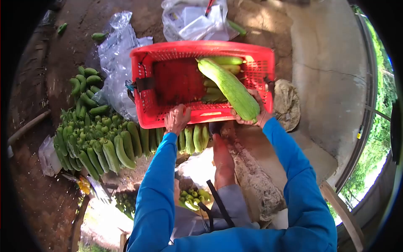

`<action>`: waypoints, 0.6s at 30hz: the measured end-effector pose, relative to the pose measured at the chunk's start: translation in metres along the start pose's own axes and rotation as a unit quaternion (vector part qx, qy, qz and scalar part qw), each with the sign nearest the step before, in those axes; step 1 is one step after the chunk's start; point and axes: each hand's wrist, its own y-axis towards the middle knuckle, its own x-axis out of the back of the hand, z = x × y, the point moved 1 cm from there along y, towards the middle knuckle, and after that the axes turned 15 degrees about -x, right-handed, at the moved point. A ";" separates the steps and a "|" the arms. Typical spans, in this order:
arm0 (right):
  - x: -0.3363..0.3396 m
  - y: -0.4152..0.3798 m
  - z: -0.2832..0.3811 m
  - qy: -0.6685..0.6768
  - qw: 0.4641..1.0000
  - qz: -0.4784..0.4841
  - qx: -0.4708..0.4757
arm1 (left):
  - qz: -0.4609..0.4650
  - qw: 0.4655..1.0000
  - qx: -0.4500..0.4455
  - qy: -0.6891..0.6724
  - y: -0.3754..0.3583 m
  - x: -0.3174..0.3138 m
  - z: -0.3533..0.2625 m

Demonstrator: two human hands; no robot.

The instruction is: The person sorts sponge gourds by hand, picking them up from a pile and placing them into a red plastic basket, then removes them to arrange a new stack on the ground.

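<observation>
A large, long, light green gourd lies slantwise over the right half of a red plastic crate. My right hand grips its thick near end, fingers wrapped around and beneath it. The thin end points to the crate's far side. Under it, several smaller green gourds lie inside the crate, partly hidden. My left hand is closed over the crate's near rim, left of centre. Bare red floor shows in the crate's left half.
Rows of long green gourds are heaped on the ground left of and below the crate. Clear plastic sheeting lies left, a plastic bag beyond. A crumpled sack sits right, near a concrete wall.
</observation>
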 end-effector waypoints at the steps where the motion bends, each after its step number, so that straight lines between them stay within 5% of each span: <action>1: -0.027 -0.005 -0.016 0.025 0.996 0.074 0.043 | -0.031 0.996 -0.058 -0.064 -0.006 -0.008 0.006; 3: -0.073 -0.020 -0.039 0.016 0.986 0.141 0.087 | 0.000 0.979 -0.072 -0.193 -0.027 0.026 -0.040; 5: -0.104 -0.031 -0.074 0.202 0.964 0.168 0.034 | 0.013 0.942 -0.101 -0.321 -0.054 0.061 -0.079; 6: -0.119 -0.039 -0.091 0.177 0.967 0.172 0.066 | 0.017 0.904 -0.046 -0.424 -0.067 0.076 -0.099; 9: -0.164 -0.034 -0.145 0.053 0.993 0.027 0.102 | 0.045 0.758 0.035 -0.649 -0.102 0.111 -0.134; 11: -0.212 -0.026 -0.192 -0.056 0.952 -0.216 0.209 | 0.064 0.669 -0.026 -0.740 -0.139 0.137 -0.137; 13: -0.223 -0.010 -0.233 -0.144 0.945 -0.207 0.210 | -0.077 0.598 -0.033 -0.797 -0.167 0.144 -0.149; 15: -0.229 0.014 -0.267 -0.301 0.917 -0.213 0.153 | -0.164 0.724 -0.164 -0.649 -0.200 0.142 -0.130; 17: -0.247 0.025 -0.298 -0.448 0.815 -0.272 0.245 | -0.025 0.635 0.011 -0.772 -0.223 0.146 -0.100; 18: -0.268 0.027 -0.305 -0.478 0.796 -0.292 0.227 | 0.008 0.623 0.027 -0.782 -0.249 0.167 -0.117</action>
